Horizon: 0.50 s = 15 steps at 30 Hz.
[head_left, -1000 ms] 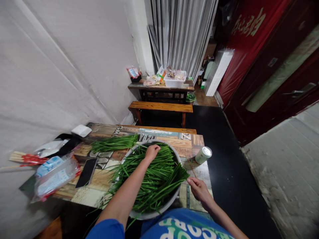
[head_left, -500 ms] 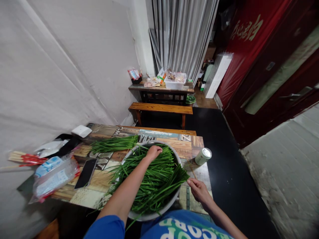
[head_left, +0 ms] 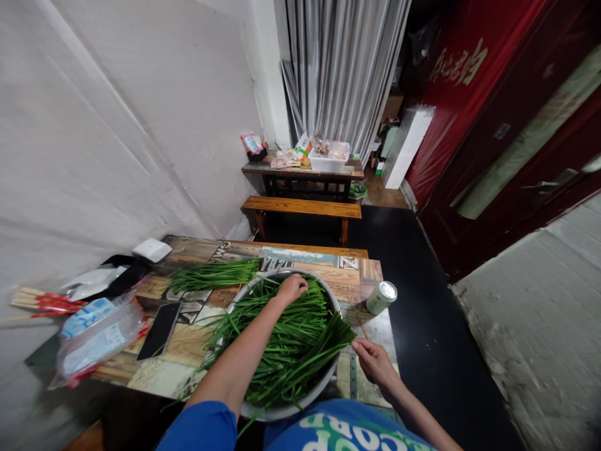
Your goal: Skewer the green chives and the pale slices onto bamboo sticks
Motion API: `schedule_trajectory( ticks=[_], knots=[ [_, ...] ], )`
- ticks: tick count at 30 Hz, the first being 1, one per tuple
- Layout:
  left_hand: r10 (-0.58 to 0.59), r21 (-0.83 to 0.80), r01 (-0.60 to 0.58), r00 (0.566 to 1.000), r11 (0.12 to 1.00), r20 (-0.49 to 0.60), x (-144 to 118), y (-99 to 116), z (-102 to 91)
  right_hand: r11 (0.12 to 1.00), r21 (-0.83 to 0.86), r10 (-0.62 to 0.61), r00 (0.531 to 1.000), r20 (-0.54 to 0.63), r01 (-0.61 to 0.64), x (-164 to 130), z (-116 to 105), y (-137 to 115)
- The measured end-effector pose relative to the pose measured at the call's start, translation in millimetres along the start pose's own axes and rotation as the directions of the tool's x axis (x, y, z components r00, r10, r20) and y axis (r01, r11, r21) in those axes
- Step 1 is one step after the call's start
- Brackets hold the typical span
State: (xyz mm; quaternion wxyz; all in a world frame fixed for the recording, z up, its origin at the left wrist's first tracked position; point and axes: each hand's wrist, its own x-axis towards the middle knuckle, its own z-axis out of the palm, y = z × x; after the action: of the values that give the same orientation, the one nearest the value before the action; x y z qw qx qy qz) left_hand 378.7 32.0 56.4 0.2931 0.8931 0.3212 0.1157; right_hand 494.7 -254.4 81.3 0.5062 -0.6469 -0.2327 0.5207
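Our left hand [head_left: 291,289] grips long green chives [head_left: 286,338] in the round metal basin [head_left: 328,294]; our right hand [head_left: 373,361] pinches tips at its rim; one sorted chive bundle [head_left: 213,274] lies beside the basin, most remain.

left hand [head_left: 292,289] | edged rightward over chives [head_left: 282,338] | fingers curled tighter

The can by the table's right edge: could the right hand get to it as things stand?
Probably yes. The right hand sits at the basin's right rim, and the can stands just beyond it with only bare tabletop between.
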Motion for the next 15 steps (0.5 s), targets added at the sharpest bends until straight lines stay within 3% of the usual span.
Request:
schedule_trajectory(
  ticks=[7,12,15],
  knots=[
    [-0.001,-0.141,-0.015,0.993,0.99,-0.117,-9,31,-17.6,1.0,-0.003,-0.018,1.0,0.003,0.018,-1,-1,-5],
    [0.065,-0.298,-0.102,0.989,0.949,-0.132,-44,82,-39.9,1.0,0.001,-0.025,0.999,-0.022,0.025,1,-1,-4],
    [0.106,-0.358,-0.139,0.988,0.923,-0.11,-69,107,-38.4,1.0,0.003,-0.026,0.999,-0.023,0.026,2,-1,-2]
  ],
)
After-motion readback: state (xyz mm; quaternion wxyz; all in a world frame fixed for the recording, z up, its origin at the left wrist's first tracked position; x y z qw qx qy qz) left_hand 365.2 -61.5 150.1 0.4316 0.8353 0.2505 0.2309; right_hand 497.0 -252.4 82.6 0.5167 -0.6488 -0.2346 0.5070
